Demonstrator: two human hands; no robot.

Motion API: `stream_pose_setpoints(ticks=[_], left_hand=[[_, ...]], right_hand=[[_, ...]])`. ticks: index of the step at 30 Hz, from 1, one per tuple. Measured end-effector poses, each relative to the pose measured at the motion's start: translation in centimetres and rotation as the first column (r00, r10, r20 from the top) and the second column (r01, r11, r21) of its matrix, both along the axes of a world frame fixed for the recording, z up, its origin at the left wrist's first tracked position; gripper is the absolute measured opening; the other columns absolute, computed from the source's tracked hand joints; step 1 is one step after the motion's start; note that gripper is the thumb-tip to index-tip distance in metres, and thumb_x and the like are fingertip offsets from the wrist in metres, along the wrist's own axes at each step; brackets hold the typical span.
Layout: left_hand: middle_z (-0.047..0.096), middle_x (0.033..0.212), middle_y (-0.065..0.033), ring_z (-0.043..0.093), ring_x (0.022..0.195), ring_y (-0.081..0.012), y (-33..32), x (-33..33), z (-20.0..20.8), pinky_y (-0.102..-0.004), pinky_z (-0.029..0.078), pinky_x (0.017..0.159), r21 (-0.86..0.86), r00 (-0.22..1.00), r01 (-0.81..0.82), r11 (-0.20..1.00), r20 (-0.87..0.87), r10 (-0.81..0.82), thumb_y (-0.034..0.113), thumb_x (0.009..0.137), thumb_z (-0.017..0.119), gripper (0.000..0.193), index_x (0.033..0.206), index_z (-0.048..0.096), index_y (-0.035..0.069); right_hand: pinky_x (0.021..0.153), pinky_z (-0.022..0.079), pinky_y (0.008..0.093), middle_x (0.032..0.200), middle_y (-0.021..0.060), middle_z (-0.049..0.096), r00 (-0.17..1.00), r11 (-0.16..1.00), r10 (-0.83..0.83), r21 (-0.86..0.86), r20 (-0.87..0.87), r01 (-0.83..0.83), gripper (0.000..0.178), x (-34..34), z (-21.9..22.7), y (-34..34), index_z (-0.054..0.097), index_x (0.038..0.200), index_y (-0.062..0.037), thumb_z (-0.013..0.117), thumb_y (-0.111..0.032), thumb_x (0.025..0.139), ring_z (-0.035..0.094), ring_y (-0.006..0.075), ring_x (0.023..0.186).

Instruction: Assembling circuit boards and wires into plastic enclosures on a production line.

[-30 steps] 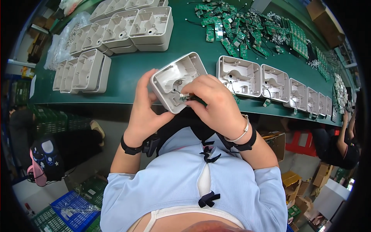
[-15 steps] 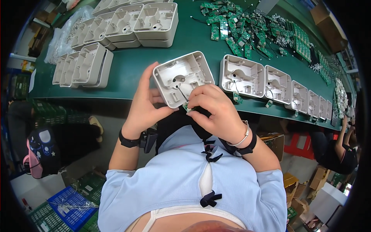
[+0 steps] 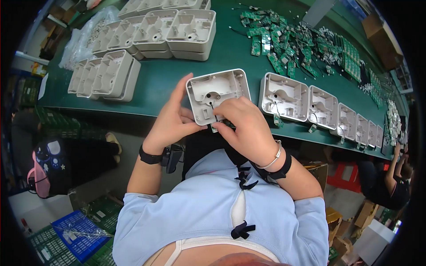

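My left hand (image 3: 171, 122) grips a white plastic housing (image 3: 199, 92) by its left side and near corner, thumb along the near edge. Inside the tilted housing are ribs, screw posts and a round hole. From that hole a thin black cable (image 3: 212, 109) runs toward the near wall. Over the near right part of the housing, the fingers of my right hand (image 3: 250, 128) are closed on the cable near the rim. A small green circuit board (image 3: 214, 129) hangs at that near edge, mostly hidden by my fingers.
Along the green table (image 3: 177, 73), a row of similar housings (image 3: 284, 95) with dangling boards stretches right. A heap of circuit boards (image 3: 284, 42) lies behind. Stacked housings (image 3: 191, 31) and a clear plastic bag (image 3: 80, 48) occupy the left. Another person (image 3: 390, 177) is at far right.
My right hand has moved its fingers from the small board up to the cable at the rim. The view has shifted slightly, and the housing stays in my left hand.
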State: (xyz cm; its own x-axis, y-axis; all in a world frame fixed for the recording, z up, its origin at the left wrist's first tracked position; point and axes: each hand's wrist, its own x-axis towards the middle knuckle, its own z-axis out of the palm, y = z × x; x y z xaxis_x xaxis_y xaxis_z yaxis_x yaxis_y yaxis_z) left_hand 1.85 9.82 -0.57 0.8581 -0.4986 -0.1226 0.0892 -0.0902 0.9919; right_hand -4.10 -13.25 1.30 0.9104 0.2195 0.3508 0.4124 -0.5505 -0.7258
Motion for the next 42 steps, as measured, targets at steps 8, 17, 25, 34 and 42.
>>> stream_pose_setpoints(ticks=[8, 17, 25, 34, 42], left_hand=[[0.047, 0.16, -0.0274, 0.079, 0.095, -0.0224, 0.0, 1.5, 0.5, -0.0304, 0.064, 0.073, 0.053, 0.997, 0.045, 0.998, 0.054, -0.047, -0.009, 0.079, 0.084, 0.107, 0.166, 0.024, 0.006], [0.069, 0.114, -0.0128, 0.068, 0.07, -0.0131, -2.5, 1.4, 1.0, -0.0297, 0.054, 0.063, 0.409, 0.947, -0.006, 0.912, 0.295, -0.126, -0.005, 0.084, 0.081, 0.057, 0.135, 0.056, -0.004], [0.066, 0.107, -0.0102, 0.059, 0.065, -0.0123, -2.5, 0.5, -0.5, -0.0276, 0.05, 0.061, 0.453, 0.913, -0.071, 0.889, 0.388, -0.124, -0.006, 0.084, 0.078, 0.06, 0.14, 0.055, 0.0], [0.055, 0.109, -0.0022, 0.051, 0.073, -0.0059, -0.4, 0.9, -1.6, -0.0221, 0.043, 0.062, 0.21, 0.952, -0.149, 0.966, 0.296, 0.083, -0.005, 0.097, 0.068, 0.056, 0.149, 0.05, 0.004], [0.044, 0.095, 0.0025, 0.04, 0.077, -0.0047, 0.1, 4.2, -5.7, -0.0194, 0.033, 0.065, -0.123, 0.744, -0.425, 0.897, 0.518, 0.423, 0.003, 0.107, 0.063, 0.037, 0.143, 0.052, 0.004]], right_hand=[[0.08, 0.052, 0.0421, 0.09, 0.009, 0.07, 0.983, 0.97, 0.011, -0.242, 0.185, 0.035, 0.01, 0.7, -0.6, 0.5, 0.074, 0.091, -0.007, 0.08, -0.012, 0.086, 0.065, 0.0313, 0.092], [0.087, 0.051, 0.0435, 0.09, 0.0078, 0.066, 0.979, 0.949, -0.07, -0.289, 0.19, 0.124, 0.005, 0.9, -2.0, 0.0, 0.069, 0.086, -0.0075, 0.072, -0.008, 0.082, 0.064, 0.0293, 0.095], [0.09, 0.049, 0.0387, 0.109, 0.0037, 0.071, 0.84, 0.914, -0.033, -0.323, 0.542, 0.244, 0.02, -1.4, -0.3, -3.0, 0.074, 0.103, -0.01, 0.074, -0.01, 0.083, 0.065, 0.0241, 0.108], [0.085, 0.05, 0.0376, 0.109, 0.0122, 0.064, 0.43, 0.613, -0.617, 0.06, 0.659, 0.787, 0.019, -11.8, -2.6, -15.6, 0.069, 0.106, -0.0057, 0.072, 0.001, 0.089, 0.061, 0.0283, 0.097], [0.095, 0.045, 0.0327, 0.118, 0.008, 0.053, -0.031, 0.151, -0.961, 0.615, 0.276, 0.774, 0.01, -13.1, -8.4, -23.0, 0.056, 0.116, -0.0031, 0.056, -0.008, 0.108, 0.052, 0.0195, 0.103]])
